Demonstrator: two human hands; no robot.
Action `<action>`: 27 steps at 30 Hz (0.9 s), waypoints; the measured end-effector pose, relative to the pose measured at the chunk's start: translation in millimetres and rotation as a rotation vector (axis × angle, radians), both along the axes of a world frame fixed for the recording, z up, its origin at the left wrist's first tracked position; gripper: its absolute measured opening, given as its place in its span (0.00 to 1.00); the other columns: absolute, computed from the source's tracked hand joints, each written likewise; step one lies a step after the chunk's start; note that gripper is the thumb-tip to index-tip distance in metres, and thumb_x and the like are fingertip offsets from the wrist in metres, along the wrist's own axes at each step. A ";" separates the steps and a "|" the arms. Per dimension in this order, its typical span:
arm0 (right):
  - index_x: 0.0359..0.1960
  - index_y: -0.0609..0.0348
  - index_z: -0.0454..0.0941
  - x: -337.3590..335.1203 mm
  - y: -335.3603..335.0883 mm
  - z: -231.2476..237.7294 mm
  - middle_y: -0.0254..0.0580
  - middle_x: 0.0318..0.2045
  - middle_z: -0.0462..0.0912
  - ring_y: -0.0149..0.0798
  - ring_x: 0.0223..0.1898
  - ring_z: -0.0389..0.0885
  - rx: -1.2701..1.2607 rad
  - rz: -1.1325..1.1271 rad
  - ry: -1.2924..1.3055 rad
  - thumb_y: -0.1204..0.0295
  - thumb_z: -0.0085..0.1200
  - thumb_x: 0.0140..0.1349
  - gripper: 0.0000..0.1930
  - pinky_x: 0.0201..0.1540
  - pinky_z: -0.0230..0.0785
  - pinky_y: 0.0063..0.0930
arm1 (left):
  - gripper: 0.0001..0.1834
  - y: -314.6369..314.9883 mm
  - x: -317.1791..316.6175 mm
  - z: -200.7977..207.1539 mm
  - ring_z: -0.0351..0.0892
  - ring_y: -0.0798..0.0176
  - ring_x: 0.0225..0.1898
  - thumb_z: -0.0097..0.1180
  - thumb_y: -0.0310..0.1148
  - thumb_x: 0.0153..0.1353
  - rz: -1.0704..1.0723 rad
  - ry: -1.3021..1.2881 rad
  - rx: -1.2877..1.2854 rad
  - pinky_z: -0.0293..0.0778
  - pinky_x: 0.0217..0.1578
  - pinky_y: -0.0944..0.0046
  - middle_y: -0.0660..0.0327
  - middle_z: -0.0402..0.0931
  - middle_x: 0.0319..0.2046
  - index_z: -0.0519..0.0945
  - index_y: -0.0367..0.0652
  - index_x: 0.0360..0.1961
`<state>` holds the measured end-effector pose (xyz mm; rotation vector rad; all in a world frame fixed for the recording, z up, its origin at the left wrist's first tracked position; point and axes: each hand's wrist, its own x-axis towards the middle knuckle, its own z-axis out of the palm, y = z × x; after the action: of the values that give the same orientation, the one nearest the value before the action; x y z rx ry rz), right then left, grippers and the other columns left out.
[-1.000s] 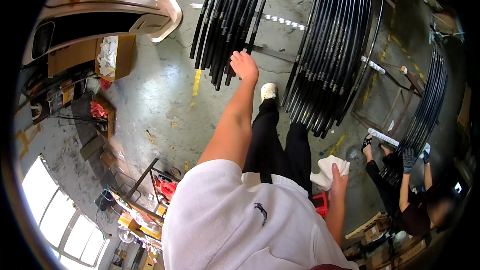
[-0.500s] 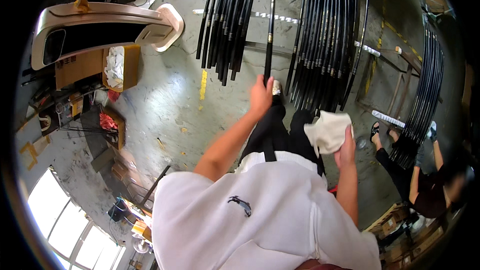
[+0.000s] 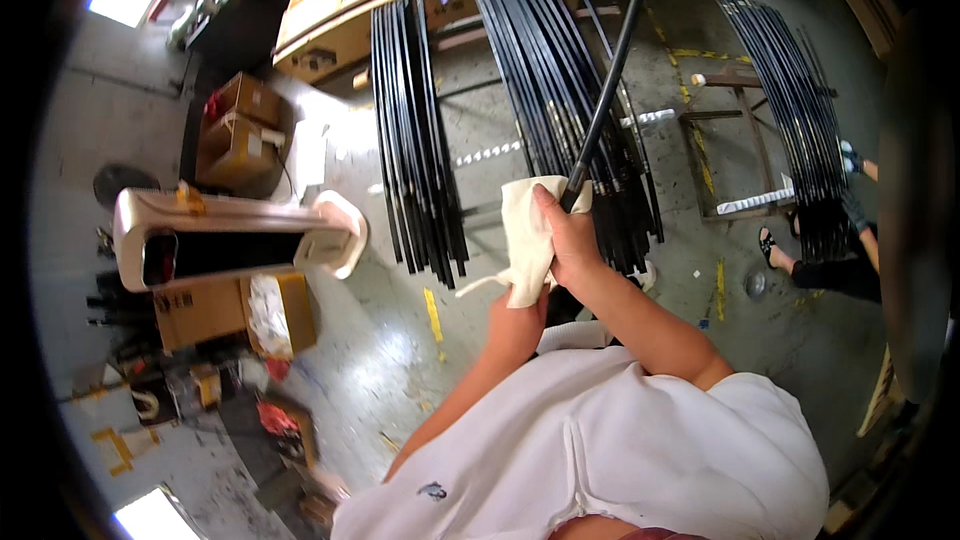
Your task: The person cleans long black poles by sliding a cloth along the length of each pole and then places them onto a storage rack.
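Note:
My right hand (image 3: 575, 243) is closed around a cream cloth (image 3: 523, 230) and the lower part of a long black rod (image 3: 608, 90). The rod slants up and away to the right, past the top of the view. Just below, my left hand (image 3: 518, 325) is closed at the rod's near end, its fingers mostly hidden by the cloth. A loose corner of the cloth hangs out to the left. Beyond my hands, a left bundle of black rods (image 3: 408, 140) and a wider middle bundle (image 3: 545, 70) lie side by side across a low metal frame.
At the right, a co-worker's gloved hand (image 3: 855, 210) is by another rod bundle (image 3: 785, 110) on a rack (image 3: 735, 110). To the left lie a pale machine with a long dark panel (image 3: 225, 250) and an open carton of white material (image 3: 290, 310). Long cartons (image 3: 350, 10) stand behind the bundles.
The rod has been raised and now slants up to the right. My right hand has brought the cloth from the side onto the rod, next to my left hand. The view has shifted too.

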<state>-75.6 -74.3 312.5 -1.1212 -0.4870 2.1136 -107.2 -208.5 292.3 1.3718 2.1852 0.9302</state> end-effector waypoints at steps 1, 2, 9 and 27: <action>0.38 0.53 0.70 3.8 4.4 2.1 0.28 0.30 0.73 0.28 0.32 0.73 -0.013 -0.020 -0.011 0.65 0.61 0.54 0.15 0.33 0.68 0.24 | 0.15 -2.5 0.8 10.4 0.74 0.37 0.28 0.52 0.36 0.58 0.037 -0.031 -0.155 0.70 0.27 0.47 0.45 0.76 0.26 0.69 0.39 0.42; 0.37 0.51 0.69 8.0 9.8 4.0 0.27 0.28 0.71 0.27 0.29 0.71 -0.026 -0.040 -0.022 0.65 0.61 0.54 0.14 0.31 0.67 0.25 | 0.12 -4.2 1.1 20.5 0.74 0.38 0.27 0.53 0.36 0.58 0.074 -0.058 -0.310 0.69 0.26 0.47 0.45 0.75 0.24 0.69 0.40 0.37; 0.32 0.55 0.73 52.2 120.9 46.6 0.36 0.25 0.76 0.34 0.23 0.75 0.112 -0.261 -0.010 0.58 0.60 0.53 0.15 0.24 0.70 0.32 | 0.14 -155.9 -44.0 -35.2 0.74 0.45 0.23 0.58 0.41 0.53 0.099 0.025 -0.538 0.68 0.24 0.52 0.51 0.73 0.19 0.72 0.42 0.24; 0.19 0.48 0.71 146.3 247.0 193.5 0.31 0.13 0.70 0.35 0.13 0.70 0.540 -0.122 0.195 0.56 0.54 0.55 0.14 0.16 0.64 0.29 | 0.26 -525.0 -167.7 -134.1 0.77 0.41 0.36 0.57 0.52 0.49 0.036 0.064 -1.391 0.73 0.37 0.51 0.40 0.77 0.29 0.79 0.34 0.31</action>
<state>70.8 172.7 506.0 -0.6133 -0.8112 1.8050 -274.9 -733.5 158.1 0.6114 2.0539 -0.6373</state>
